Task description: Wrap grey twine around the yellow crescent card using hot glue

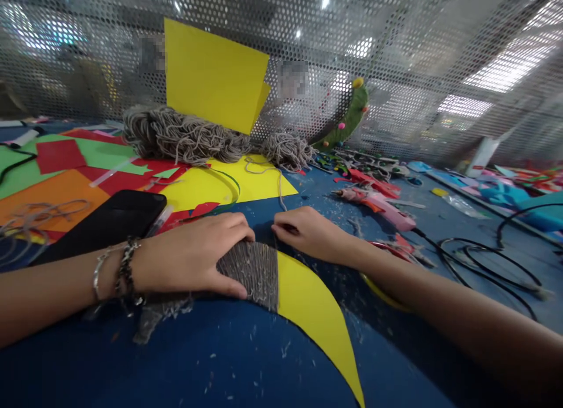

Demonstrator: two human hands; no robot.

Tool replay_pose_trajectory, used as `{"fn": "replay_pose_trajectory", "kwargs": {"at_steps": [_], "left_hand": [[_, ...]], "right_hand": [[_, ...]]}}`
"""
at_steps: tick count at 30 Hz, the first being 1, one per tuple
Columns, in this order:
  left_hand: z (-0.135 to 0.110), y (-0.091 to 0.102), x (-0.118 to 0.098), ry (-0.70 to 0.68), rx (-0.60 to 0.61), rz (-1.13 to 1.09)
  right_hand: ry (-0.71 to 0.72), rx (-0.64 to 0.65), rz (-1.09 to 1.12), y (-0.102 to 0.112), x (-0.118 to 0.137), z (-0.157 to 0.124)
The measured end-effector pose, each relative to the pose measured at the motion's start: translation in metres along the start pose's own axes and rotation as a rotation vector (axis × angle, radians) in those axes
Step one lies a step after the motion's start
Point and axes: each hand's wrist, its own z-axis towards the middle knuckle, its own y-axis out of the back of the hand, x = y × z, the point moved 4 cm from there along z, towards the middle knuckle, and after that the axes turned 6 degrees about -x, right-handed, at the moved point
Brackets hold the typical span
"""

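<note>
A yellow crescent-shaped piece (314,293) lies on the blue table, its left part covered in tightly laid rows of grey yarn (257,273). My left hand (197,255) grips this yarn-covered part, thumb on the near side and fingers over the far edge. Just beyond the crescent, my right hand (308,235) is closed in a pinch on a strand of grey yarn (282,200). That strand runs back toward a small yarn heap (288,151). The crescent's left end is hidden behind my left hand and wrist.
A black phone (132,217) lies left on coloured paper sheets (61,156). Behind are a large yarn bundle (185,135) and an upright yellow sheet (215,74) against a perforated screen. To the right sit a pink glue gun (382,208), its black cable (457,261) and scraps.
</note>
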Motion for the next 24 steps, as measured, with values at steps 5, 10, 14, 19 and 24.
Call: {"fn": "replay_pose_trajectory", "kwargs": {"at_steps": [5,10,14,19,24], "left_hand": [[0.001,0.010,-0.009,-0.079,-0.069,-0.084],[-0.003,0.030,-0.024,-0.253,-0.224,-0.053],[-0.009,0.050,-0.032,-0.292,-0.335,-0.079],[-0.014,0.078,-0.041,-0.309,-0.440,-0.036],[-0.023,0.069,-0.058,-0.581,-0.546,0.386]], "right_hand": [[0.083,-0.010,0.061,0.019,0.007,0.001],[0.157,-0.027,0.086,0.053,0.024,-0.003],[0.272,-0.087,0.049,0.078,0.040,-0.004],[0.328,-0.207,0.034,0.103,0.054,-0.006],[0.340,-0.200,0.036,0.106,0.061,-0.010]]}}
